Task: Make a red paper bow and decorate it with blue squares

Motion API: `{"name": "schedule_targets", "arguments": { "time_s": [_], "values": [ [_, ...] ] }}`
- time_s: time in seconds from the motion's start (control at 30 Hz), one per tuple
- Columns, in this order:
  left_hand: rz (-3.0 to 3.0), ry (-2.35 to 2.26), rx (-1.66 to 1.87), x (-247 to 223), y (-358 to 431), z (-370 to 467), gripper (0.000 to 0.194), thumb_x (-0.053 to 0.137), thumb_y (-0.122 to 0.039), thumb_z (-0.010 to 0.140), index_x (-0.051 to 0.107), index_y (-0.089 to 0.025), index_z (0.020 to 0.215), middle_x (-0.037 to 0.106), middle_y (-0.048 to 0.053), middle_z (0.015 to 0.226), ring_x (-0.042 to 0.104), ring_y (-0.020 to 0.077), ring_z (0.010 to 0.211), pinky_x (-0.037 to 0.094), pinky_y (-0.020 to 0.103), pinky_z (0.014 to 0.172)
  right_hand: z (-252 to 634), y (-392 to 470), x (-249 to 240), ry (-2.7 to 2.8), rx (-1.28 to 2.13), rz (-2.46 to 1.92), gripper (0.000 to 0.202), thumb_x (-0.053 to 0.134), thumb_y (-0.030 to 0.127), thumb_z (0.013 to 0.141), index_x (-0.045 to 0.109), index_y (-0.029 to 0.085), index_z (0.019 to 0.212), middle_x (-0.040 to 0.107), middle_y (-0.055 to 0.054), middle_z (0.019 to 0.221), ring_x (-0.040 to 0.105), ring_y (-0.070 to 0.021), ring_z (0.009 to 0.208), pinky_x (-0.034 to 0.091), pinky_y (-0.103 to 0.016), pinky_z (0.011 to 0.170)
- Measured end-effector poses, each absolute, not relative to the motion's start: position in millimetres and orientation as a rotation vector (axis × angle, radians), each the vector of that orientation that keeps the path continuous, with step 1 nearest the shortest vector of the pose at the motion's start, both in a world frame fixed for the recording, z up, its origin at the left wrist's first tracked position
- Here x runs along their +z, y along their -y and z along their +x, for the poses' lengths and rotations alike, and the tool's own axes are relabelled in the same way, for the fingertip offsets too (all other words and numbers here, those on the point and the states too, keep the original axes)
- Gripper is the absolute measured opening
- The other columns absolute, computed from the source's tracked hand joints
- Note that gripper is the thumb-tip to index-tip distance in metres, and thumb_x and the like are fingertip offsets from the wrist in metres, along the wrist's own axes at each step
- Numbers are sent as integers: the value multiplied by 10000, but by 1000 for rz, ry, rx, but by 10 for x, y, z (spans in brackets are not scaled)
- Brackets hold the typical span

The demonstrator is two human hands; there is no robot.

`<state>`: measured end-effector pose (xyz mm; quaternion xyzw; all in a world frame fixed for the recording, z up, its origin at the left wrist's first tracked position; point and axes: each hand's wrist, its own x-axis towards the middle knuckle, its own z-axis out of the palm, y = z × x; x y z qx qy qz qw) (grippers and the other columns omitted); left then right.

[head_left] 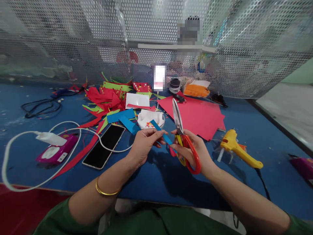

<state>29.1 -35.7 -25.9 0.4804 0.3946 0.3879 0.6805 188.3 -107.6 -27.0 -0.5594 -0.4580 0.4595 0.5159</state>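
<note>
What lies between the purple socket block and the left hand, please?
In the head view: a red paper strip, then a phone crossed by a white cable.

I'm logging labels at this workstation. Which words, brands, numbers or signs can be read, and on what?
No text can be read.
Black-and-white round object: marks on its pale band, too small to read.
Crumpled white piece: coloured print, no legible words.
Purple power box: any markings are too blurred.
Lit screen: pixelated, unreadable.
Scissors and blue strip: no lettering visible.
</note>
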Motion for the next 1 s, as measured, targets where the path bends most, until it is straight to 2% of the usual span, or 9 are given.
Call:
{"name": "schedule_targets", "arguments": {
  "time_s": [0.17, 0.33, 0.5, 0.63, 0.73, 0.8, 0.9, 1.0],
  "values": [
    [1042, -912, 1072, -235, 318, 272, 241, 826, -339, 706, 702, -163, 598, 665, 9, 571, 574, 80, 500, 456, 192, 500, 1931, 1091, -147, 1122, 1187, -1369, 486, 831, 433, 675, 612, 211, 1048, 560, 69, 696, 518, -77, 465, 473, -242, 427],
    [957, -910, 1233, -208, 239, 233, 184, 831, -328, 689, 739, -168, 682, 637, -20, 554, 569, 74, 497, 459, 177, 479, 2001, 1129, -46, 1143, 1179, -1358, 463, 833, 414, 691, 619, 215, 1049, 572, 64, 699, 531, -84, 468, 479, -251, 441],
    [839, -904, 1442, -172, 156, 197, 200, 847, -330, 666, 723, -174, 681, 597, -52, 551, 544, 54, 464, 447, 160, 447, 2096, 1186, 55, 1194, 1080, -1376, 436, 815, 366, 721, 641, 197, 1083, 591, 55, 685, 531, -86, 443, 456, -238, 415],
    [986, -824, 1221, -212, 262, 244, 345, 727, -492, 791, 742, -158, 704, 648, 1, 596, 588, 87, 465, 441, 197, 432, 2113, 1188, 98, 1146, 1007, -1417, 407, 804, 348, 731, 643, 185, 1067, 577, 65, 624, 520, -85, 414, 437, -223, 387],
    [1159, -781, 961, -236, 385, 287, 288, 776, -442, 750, 760, -154, 766, 706, 27, 699, 641, 103, 532, 449, 201, 468, 2072, 1171, 74, 1155, 1034, -1402, 418, 813, 358, 713, 641, 184, 1052, 563, 74, 600, 520, -86, 409, 442, -221, 386],
    [1232, -763, 875, -234, 442, 300, 248, 793, -392, 731, 736, -153, 702, 700, 24, 671, 636, 104, 548, 457, 203, 492, 2026, 1165, 48, 1147, 1070, -1394, 460, 832, 377, 683, 640, 188, 1056, 561, 78, 602, 522, -90, 404, 443, -226, 378],
    [1274, -752, 867, -220, 473, 298, 268, 772, -358, 750, 680, -156, 600, 657, 6, 572, 587, 87, 514, 446, 199, 500, 1963, 1171, 23, 1119, 1114, -1412, 506, 862, 387, 632, 644, 192, 1046, 589, 67, 641, 535, -95, 408, 457, -239, 382],
    [1236, -779, 913, -223, 458, 283, 278, 775, -348, 739, 657, -156, 578, 641, -3, 547, 572, 82, 493, 427, 198, 487, 1945, 1187, 14, 1112, 1098, -1454, 482, 827, 421, 678, 650, 187, 1060, 591, 64, 580, 541, -111, 412, 461, -246, 388]
  ]
}}
